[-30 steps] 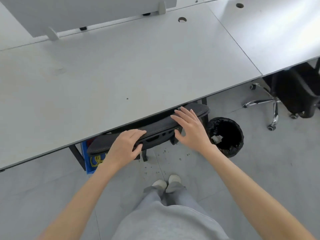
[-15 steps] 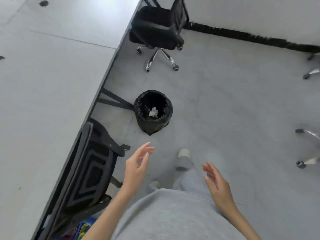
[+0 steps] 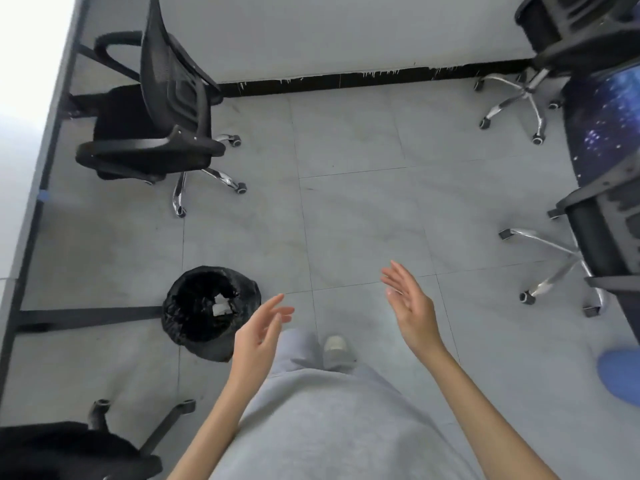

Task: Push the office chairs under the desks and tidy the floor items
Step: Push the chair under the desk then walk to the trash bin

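Observation:
A black mesh office chair (image 3: 162, 109) stands at the upper left, its seat partly under the white desk (image 3: 31, 109) edge and its chrome legs out on the floor. A black-lined waste bin (image 3: 207, 311) with paper inside sits on the floor beside the desk's black frame. Part of another black chair (image 3: 79, 448) shows at the bottom left. My left hand (image 3: 258, 337) hangs in the air just right of the bin, fingers relaxed and empty. My right hand (image 3: 412, 311) is raised over bare floor, fingers straight, holding nothing.
Two more chairs stand at the right: one at the top right (image 3: 540, 57) and one at mid right (image 3: 595, 244), both with chrome star bases. A blue starry panel (image 3: 606, 123) and a blue round object (image 3: 620, 372) lie at the right edge. A white wall with black skirting (image 3: 346, 79) closes the back.
My view has swung right, away from the desk toward the open floor. Both hands have left the chair back that they pushed and now hang free in the air.

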Available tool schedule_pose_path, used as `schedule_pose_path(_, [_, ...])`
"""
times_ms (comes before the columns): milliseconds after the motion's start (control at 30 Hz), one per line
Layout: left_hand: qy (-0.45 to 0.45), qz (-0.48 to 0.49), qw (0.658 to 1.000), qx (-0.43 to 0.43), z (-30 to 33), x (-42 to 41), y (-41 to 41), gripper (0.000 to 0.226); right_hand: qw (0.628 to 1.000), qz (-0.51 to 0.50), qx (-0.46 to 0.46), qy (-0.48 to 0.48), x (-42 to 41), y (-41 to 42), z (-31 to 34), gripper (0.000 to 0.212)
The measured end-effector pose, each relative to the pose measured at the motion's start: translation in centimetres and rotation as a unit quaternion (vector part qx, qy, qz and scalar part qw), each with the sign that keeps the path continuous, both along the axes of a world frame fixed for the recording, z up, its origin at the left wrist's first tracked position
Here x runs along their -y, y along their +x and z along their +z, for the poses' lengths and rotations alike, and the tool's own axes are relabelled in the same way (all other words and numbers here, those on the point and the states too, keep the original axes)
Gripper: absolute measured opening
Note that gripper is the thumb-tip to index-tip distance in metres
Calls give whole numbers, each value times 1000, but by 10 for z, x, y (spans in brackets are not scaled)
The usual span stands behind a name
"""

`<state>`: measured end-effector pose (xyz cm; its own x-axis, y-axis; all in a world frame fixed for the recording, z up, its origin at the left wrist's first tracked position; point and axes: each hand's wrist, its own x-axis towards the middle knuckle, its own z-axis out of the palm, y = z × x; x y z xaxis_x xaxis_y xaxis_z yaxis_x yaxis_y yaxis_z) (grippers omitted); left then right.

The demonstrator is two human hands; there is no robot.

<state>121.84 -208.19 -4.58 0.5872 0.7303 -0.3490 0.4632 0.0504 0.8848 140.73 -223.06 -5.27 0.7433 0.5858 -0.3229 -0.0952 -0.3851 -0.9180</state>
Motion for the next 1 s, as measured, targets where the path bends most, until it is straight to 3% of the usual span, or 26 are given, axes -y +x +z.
schedule_pose_path(200, [10,40,999,-21,-18,-78,88,30,998,39,45,29,-113,130,8,44])
schedule_pose_path(367, [8,37,999,7,-33,-180,214,30,999,16,32,-16,-177,221,-20,42])
schedule_pose_path(733, [84,-24,994,65,24,-418,489,32,999,-23,17,-32,-328,415,-20,37])
schedule_pose_path(867, [77,55,994,53,8,-473,535,33,997,71,24,-33,-430,505,-29,36])
schedule_pose_path(1000, [42,221,974,17,-11,-501,549,32,970,240,39,-14,-565,581,-17,35])
